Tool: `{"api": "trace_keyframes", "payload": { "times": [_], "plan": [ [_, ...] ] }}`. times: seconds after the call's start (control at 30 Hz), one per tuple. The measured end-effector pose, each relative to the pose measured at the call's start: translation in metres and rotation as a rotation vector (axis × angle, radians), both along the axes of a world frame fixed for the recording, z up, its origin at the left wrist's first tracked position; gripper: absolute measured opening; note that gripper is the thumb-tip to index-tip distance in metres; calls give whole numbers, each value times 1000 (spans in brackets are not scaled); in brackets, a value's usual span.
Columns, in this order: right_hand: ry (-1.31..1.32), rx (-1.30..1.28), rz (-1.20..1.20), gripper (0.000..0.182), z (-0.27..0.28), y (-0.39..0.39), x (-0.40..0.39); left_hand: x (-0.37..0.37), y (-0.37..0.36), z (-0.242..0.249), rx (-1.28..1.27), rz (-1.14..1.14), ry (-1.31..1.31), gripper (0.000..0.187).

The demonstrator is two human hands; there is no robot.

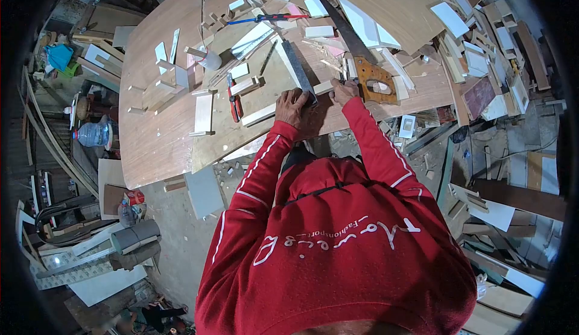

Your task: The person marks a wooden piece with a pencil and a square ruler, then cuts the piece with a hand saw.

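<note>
My left hand (292,106) is closed over a pale wooden strip (260,115) near the table's front edge. Beside its fingertips lies the lower end of a long dark grey flat bar (298,69), slanting away from me. My right hand (344,92) is closed at the right end of the same strip; a slim upright shape shows just above its fingers, too small to make out. Close to the right of this hand rests a handsaw (377,84) with a wooden handle, its dark blade pointing to the far side.
Red-and-black pliers-like tool (234,98), white pot (209,60), a blue-and-red tool (269,18) and several wood offcuts lie on the wooden table (157,160). A large thin board (392,6) covers the back right. Scrap wood piles (482,63) crowd the right side; a water bottle (95,134) stands left.
</note>
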State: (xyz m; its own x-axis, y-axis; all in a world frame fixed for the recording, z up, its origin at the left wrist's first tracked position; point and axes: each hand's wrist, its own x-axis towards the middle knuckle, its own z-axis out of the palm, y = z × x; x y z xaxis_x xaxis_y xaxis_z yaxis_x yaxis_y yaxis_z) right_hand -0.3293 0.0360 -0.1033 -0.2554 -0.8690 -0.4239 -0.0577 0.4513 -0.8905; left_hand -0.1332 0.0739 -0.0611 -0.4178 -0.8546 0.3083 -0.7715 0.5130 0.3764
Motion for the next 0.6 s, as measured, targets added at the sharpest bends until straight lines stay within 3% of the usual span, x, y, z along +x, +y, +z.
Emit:
{"api": "trace_keyframes", "payload": {
  "times": [0.07,0.17,0.23,0.37,0.43,0.47,0.5,0.57,0.6],
  "plan": [
    [-133,-28,-64,39,6,-1,-1,0,-1,5,7,9,32,44],
    [75,-28,99,36,3,-12,-4,8,-10,6,-81,-51,13,48],
    [-145,-107,-57,37,24,-12,4,9,-15,9,-91,-63,21,49],
    [-81,-13,95,35,81,7,1,6,-19,21,-211,-59,29,56],
    [-283,34,-45,40,101,18,13,2,-19,27,-254,-55,17,57],
    [-109,-215,103,47,26,5,9,1,-19,30,-291,-50,3,58],
    [-107,-217,109,47,28,5,13,-1,-18,32,-293,-44,4,58],
    [-8,-6,-50,56,30,9,28,-3,-18,36,-278,-26,-6,59],
    [-12,42,-2,64,59,15,28,-3,-17,37,-266,-24,-35,57]
  ]
}}
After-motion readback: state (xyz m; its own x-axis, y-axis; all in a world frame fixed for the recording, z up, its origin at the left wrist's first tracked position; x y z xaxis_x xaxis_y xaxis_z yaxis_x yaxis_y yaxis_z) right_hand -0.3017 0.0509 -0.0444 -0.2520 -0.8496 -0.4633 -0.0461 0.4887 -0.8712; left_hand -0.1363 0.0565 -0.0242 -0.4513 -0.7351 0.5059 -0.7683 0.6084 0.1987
